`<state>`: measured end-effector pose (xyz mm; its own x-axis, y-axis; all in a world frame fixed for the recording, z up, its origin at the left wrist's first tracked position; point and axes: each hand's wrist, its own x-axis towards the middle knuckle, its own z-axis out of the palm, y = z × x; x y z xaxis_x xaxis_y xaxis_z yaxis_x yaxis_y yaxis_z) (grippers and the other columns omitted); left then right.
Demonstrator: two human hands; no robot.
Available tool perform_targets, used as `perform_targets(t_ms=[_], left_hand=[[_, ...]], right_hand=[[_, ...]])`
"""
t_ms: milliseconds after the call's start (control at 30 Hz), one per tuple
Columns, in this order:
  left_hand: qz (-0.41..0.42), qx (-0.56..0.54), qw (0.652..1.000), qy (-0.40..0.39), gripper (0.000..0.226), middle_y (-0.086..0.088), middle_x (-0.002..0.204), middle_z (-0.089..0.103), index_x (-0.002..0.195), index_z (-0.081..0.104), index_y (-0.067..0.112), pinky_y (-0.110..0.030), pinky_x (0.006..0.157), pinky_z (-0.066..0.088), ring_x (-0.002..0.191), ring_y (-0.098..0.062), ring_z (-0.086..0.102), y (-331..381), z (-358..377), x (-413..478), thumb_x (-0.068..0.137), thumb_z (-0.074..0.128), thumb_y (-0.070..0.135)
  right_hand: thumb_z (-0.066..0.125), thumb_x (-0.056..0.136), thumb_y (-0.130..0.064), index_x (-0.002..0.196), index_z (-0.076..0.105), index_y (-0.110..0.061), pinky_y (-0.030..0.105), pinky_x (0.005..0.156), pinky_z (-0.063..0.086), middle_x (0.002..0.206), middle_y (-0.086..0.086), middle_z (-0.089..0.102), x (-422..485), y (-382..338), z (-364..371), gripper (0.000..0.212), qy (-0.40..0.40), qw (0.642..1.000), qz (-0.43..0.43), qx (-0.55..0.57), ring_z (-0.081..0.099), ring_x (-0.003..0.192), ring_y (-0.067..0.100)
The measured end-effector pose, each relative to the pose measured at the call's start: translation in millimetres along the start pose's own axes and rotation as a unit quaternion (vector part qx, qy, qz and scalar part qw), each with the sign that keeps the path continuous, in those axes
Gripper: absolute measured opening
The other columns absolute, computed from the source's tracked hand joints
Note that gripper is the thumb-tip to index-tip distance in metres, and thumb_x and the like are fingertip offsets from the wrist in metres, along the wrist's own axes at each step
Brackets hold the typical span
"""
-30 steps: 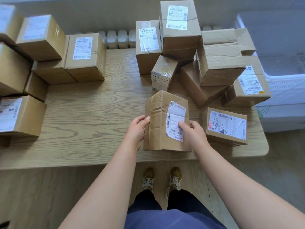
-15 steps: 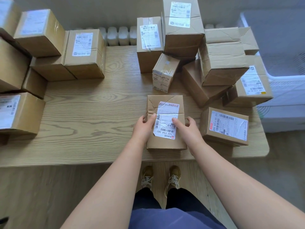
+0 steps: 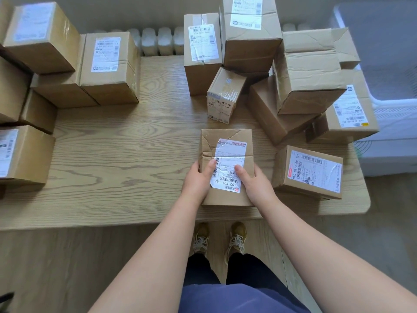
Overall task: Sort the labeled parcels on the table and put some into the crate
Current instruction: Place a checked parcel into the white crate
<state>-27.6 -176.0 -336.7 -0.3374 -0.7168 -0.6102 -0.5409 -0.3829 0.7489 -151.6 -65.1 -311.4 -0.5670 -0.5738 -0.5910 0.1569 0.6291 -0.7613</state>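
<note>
Brown cardboard, creased: the parcel [image 3: 248, 152] is found at the near middle of the wooden counter [image 3: 126, 154], its white label [image 3: 230, 154] facing up. It is gripped at both sides. The left hand [image 3: 198, 179] is clamped on its left edge, thumb laid on the label. The right hand [image 3: 255, 184] is clamped on its right edge, thumb likewise on the label. Whether the parcel is lifted clear of the counter cannot be told. A flat labelled parcel [image 3: 309, 172] is seen just to its right, and a small parcel [image 3: 225, 93] just beyond it. More boxes are piled in a right stack [image 3: 311, 73] and a left stack [image 3: 108, 64]. A pale plastic crate [image 3: 394, 102] is located off the counter's right end.
</note>
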Motion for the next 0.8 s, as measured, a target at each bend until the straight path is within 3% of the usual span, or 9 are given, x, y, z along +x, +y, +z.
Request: perform_targets(t_ms=[167,367,467,567,633,733,800], left_hand=[[-0.003,0.008,1.0,-0.005,0.048,0.004,0.122,0.069,0.136,0.06,0.022,-0.033,0.096,0.049,0.112,-0.017,0.064,3.3,-1.9,-2.6,0.097,0.059,0.051],[-0.022,-0.009,0.999,-0.032,0.048,0.004,0.123,0.07,0.135,0.061,0.024,-0.032,0.094,0.052,0.11,-0.015,0.066,7.7,-8.7,-6.4,0.096,0.061,0.053],[-0.035,-0.007,0.998,-0.047,0.065,0.004,0.124,0.071,0.135,0.061,0.024,-0.039,0.105,0.05,0.114,-0.017,0.066,10.2,-15.3,-9.1,0.086,0.064,0.066],[-0.053,-0.013,0.997,-0.046,0.092,0.004,0.12,0.074,0.13,0.066,0.025,-0.041,0.105,0.051,0.112,-0.017,0.068,6.0,-25.1,-6.5,0.06,0.062,0.085],[-0.068,-0.034,0.996,-0.048,0.079,0.002,0.115,0.075,0.123,0.069,0.021,-0.033,0.094,0.056,0.106,-0.016,0.07,7.0,-30.7,-8.2,0.071,0.067,0.079],[-0.087,-0.068,0.993,-0.036,0.043,0.0,0.104,0.078,0.112,0.072,0.019,-0.024,0.071,0.053,0.094,-0.012,0.072,4.0,-34.5,-8.2,0.091,0.067,0.056],[-0.09,-0.076,0.993,-0.031,0.039,-0.002,0.1,0.078,0.107,0.074,0.016,-0.023,0.07,0.054,0.088,-0.013,0.072,4.3,-33.2,-9.7,0.093,0.066,0.052]], right_hand=[[0.062,0.098,-0.042,0.138,0.054,-0.023,0.003,0.06,0.041,0.112,-0.009,0.065,1.4,1.0,0.4,0.045,0.009,1.0,0.0,-0.011,0.056,0.085,-0.01],[0.069,0.091,-0.049,0.148,0.046,-0.021,0.02,0.076,0.049,0.132,-0.003,0.065,-0.7,-0.4,0.7,0.068,0.007,0.999,0.032,0.031,0.065,0.109,0.011],[0.075,0.089,-0.042,0.142,0.048,-0.02,0.017,0.064,0.054,0.119,-0.006,0.068,-3.2,-5.3,-3.2,0.064,-0.012,0.995,0.062,0.083,0.068,0.098,0.007],[0.071,0.085,-0.06,0.14,0.047,-0.022,0.02,0.069,0.052,0.125,-0.006,0.066,-5.9,-14.7,-4.9,0.071,-0.041,0.992,0.08,0.087,0.067,0.102,0.008],[0.059,0.086,-0.074,0.14,0.053,-0.023,0.029,0.083,0.053,0.126,-0.006,0.068,-3.9,-17.4,-3.8,0.074,-0.039,0.991,0.095,0.086,0.066,0.11,0.011],[0.047,0.093,-0.072,0.131,0.059,-0.025,0.041,0.105,0.048,0.124,-0.005,0.066,-4.8,-24.7,-6.4,0.061,-0.012,0.992,0.096,0.083,0.062,0.114,0.017],[0.056,0.095,-0.062,0.132,0.06,-0.017,0.037,0.1,0.048,0.122,-0.002,0.067,-3.8,-27.3,-10.6,0.059,0.012,0.992,0.084,0.09,0.062,0.105,0.014]])
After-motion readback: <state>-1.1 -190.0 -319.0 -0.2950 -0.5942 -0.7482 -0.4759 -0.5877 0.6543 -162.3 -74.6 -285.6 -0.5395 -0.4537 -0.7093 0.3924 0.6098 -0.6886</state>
